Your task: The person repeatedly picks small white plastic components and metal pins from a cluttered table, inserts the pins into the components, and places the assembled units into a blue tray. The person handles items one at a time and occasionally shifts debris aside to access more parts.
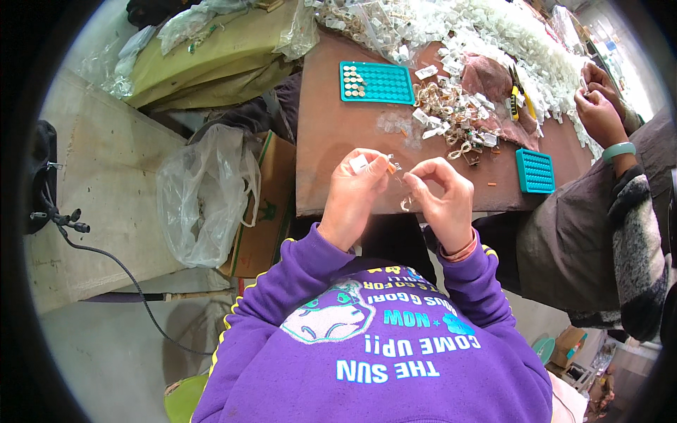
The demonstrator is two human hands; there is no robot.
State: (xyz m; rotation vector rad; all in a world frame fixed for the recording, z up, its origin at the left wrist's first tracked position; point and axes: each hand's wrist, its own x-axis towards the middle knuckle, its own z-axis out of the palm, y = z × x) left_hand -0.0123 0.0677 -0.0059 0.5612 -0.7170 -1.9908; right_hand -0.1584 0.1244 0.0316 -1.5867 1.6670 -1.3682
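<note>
Both of my hands are raised over the near edge of the brown table. My left hand (356, 185) is closed on a small white tag (359, 163), and a tiny orange piece (391, 168) shows at its fingertips. A few centimetres to the right, my right hand (449, 199) makes a pinch with thumb and forefinger. A thin pale loop (405, 204) hangs beside those fingers; whether they grip it is too small to tell. Beyond my hands lies a pile of corded white tags (451, 116). The teal tray (402, 102) at the back left holds several round, pale pieces.
A smaller teal tray (536, 171) lies at the right table edge. Yellow-handled pliers (515, 99) rest on a reddish cloth (486, 77). Clear plastic pieces (557, 84) heap along the back. At right, a co-worker's hands (599, 106) work close by. A plastic bag (204, 190) hangs left beside a cardboard box (264, 218).
</note>
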